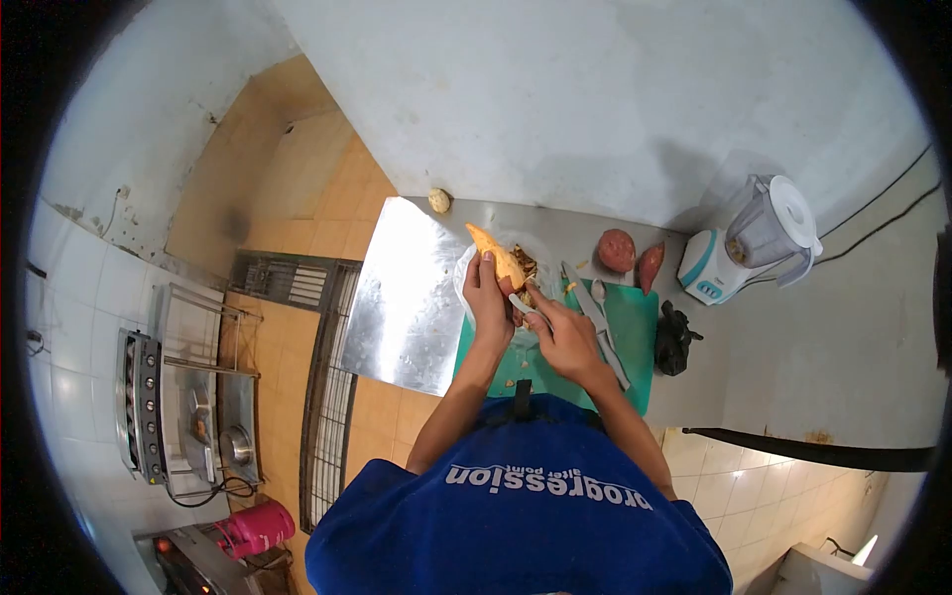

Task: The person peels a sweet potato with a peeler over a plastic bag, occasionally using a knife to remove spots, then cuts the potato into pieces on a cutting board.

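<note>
My left hand (486, 305) is wrapped round a sweet potato (493, 255), mostly peeled to orange flesh, with some reddish skin left at its lower end. My right hand (565, 339) grips a light-handled peeler (527, 305) against that lower end; its blade is hard to make out. Beneath both hands lies a clear plastic bag (464, 281) with dark peelings (524, 262) in it. The bag rests partly on a green cutting board (635, 342). On the board, right of my right hand, lie a knife (607, 344) and a spoon (598, 291).
Two unpeeled red sweet potatoes (616, 251) sit near the wall. Farther right stand a blender (759, 238) and a black plastic bag (674, 339). A pale round piece (439, 200) lies at the metal table's (402, 297) back left. A stove (141, 405) is far left.
</note>
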Demonstrator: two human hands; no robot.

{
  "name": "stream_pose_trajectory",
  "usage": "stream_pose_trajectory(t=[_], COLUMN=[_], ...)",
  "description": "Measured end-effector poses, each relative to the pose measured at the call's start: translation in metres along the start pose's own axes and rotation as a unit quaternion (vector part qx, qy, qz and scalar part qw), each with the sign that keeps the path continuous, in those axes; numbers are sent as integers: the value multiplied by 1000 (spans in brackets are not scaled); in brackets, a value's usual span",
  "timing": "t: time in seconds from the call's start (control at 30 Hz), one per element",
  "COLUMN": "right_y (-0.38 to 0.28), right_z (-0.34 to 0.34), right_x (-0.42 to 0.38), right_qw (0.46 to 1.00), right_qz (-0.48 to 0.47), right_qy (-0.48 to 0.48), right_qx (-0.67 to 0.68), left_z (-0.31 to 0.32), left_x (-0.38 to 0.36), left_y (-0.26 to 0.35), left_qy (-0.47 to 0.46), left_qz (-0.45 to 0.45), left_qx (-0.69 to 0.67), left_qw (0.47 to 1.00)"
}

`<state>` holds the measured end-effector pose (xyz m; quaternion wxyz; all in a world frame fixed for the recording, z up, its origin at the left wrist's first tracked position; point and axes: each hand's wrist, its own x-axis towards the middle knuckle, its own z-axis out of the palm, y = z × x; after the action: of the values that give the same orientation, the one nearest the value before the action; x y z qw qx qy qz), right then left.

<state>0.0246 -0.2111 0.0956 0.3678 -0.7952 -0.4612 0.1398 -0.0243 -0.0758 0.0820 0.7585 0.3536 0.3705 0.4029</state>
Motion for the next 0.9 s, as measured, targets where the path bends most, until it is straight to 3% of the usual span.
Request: stream_pose_trajectory(t=[0.57, 0.9], right_y=[0, 9], right_z=[-5, 4], right_x=[4, 6], right_qw=[999, 998], right_qz=[31, 28], right_qy=[-32, 18], right_qx=[15, 54], left_z=[-2, 7], left_x=[12, 14], left_y=[-20, -24], left_qy=[3, 14], left_qz=[-5, 2], left_qx=[-59, -90], left_qw=[998, 996])
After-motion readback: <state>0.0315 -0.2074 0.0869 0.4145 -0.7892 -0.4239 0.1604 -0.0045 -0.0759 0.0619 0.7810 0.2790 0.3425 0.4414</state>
